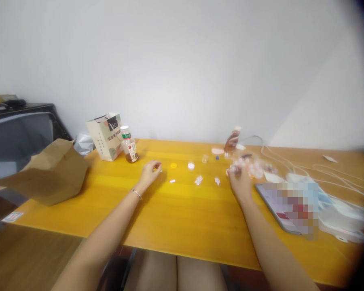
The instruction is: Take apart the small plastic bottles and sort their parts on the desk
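Currently, we locate the left hand (151, 171) above the near-left part of the tabletop (164, 218), its fingers curled inward and narrowly spaced; we cannot tell whether anything sits between them. A bracelet (136, 194) encircles that wrist. We locate the right hand (241, 182) farther right, fingers bent at a small clear piece (235, 170); blur prevents us from confirming a grip. Just beyond these fingers, we note a blurred cluster of clear pieces (255, 166).

Between the hands, we identify two rows. The far row comprises, left to right, a yellow cap (173, 165), a white cap (191, 166), a clear cup (205, 159) and a blue cap (217, 158). The near row comprises a small white piece (172, 181), a white-and-clear piece (198, 180) and a smaller pale piece (217, 181).

Behind the right hand, we observe a brown bottle (231, 142) with a white top. Behind the left hand, a labelled bottle (130, 146) stands beside a printed bag (105, 137); a brown paper bag (60, 173) occupies the left edge. At right, we find a tablet (273, 202) and white cables (291, 163). A white wall (182, 72) forms the background.
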Action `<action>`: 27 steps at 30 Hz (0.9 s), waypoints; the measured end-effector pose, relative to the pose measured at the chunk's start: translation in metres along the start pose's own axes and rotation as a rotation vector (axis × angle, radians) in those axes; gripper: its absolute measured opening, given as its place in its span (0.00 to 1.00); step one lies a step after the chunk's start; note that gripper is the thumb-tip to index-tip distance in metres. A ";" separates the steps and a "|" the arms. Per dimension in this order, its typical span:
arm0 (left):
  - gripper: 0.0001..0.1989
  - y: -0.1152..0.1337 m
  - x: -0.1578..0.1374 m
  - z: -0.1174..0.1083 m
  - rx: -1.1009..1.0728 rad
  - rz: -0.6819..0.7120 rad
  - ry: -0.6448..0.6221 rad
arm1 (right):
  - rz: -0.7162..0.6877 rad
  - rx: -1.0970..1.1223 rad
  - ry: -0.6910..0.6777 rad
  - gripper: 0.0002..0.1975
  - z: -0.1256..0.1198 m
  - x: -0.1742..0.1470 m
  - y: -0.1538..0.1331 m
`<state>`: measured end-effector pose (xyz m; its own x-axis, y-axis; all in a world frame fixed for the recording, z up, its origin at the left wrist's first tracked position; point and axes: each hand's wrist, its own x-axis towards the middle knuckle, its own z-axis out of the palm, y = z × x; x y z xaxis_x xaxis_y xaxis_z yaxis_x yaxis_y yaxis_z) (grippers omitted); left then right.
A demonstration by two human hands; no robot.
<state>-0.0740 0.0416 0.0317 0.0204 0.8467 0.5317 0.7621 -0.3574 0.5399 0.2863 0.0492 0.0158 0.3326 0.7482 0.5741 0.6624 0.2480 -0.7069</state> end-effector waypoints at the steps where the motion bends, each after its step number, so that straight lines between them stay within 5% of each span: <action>1: 0.09 0.006 -0.003 0.000 -0.018 0.030 -0.024 | -0.004 0.079 -0.015 0.19 0.000 -0.004 -0.007; 3: 0.09 0.021 -0.010 0.002 -0.078 0.111 -0.113 | 0.003 0.247 -0.130 0.22 0.003 -0.017 -0.025; 8: 0.11 0.060 -0.032 0.004 -0.243 0.302 -0.397 | -0.033 0.466 -0.669 0.22 0.011 -0.058 -0.074; 12: 0.16 0.081 -0.044 0.003 -0.309 0.426 -0.548 | -0.071 0.538 -0.895 0.19 0.013 -0.078 -0.093; 21: 0.12 0.077 -0.046 0.007 -0.301 0.416 -0.588 | -0.112 0.496 -1.017 0.15 0.024 -0.087 -0.086; 27: 0.13 0.074 -0.045 0.008 -0.359 0.390 -0.651 | -0.272 0.337 -0.918 0.11 0.027 -0.088 -0.085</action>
<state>-0.0136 -0.0196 0.0426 0.6930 0.6556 0.2998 0.3728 -0.6819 0.6293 0.1824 -0.0210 0.0142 -0.5394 0.7891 0.2940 0.3681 0.5349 -0.7605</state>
